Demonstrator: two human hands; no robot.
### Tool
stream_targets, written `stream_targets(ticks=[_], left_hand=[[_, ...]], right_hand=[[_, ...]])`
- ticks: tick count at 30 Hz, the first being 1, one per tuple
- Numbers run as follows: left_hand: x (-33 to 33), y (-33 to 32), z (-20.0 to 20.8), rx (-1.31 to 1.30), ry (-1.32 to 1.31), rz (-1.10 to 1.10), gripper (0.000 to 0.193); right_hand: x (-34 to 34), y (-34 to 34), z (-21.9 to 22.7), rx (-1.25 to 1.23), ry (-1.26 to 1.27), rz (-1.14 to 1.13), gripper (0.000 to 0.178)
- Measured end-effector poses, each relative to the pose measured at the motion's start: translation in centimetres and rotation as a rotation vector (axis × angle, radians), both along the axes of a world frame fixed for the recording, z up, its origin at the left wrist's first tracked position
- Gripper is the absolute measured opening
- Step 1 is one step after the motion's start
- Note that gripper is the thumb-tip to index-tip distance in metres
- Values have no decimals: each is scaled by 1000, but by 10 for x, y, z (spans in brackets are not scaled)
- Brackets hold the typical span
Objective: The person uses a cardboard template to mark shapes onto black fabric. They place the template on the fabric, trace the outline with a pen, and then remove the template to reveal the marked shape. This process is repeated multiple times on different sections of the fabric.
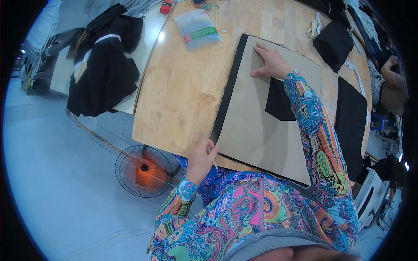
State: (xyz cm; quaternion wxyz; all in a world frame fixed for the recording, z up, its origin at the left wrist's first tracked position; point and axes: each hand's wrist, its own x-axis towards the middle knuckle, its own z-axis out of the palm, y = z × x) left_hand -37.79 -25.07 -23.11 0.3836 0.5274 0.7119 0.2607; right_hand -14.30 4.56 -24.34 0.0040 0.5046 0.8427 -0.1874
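A large beige card pattern (257,130) lies on black cloth (227,98), which shows as a strip along its left side and lower edge. My right hand (272,61) rests on the upper part of the card, palm down with fingers spread. Beside that forearm is a black pocket-shaped patch (278,102); whether it is a cut-out or a separate piece I cannot tell. Near the cloth's lower left corner, my left hand (202,160) grips a thin pencil (214,161) between its fingers.
Farther up the wooden table (174,91) lies a clear plastic packet (198,29). Black fabric pieces (334,45) lie at the right, and more black cloth (104,71) drapes over a pale table at the left. A fan (144,170) with an orange centre stands below the table's edge.
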Motion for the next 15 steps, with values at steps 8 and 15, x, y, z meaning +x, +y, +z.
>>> stream_targets(ticks=[8, 15], left_hand=[[41, 91, 13, 599, 183, -499, 32], [77, 164, 0, 490, 423, -705, 34]], right_hand=[[3, 4, -8, 48, -34, 25, 103], [-3, 2, -6, 56, -8, 27, 101]])
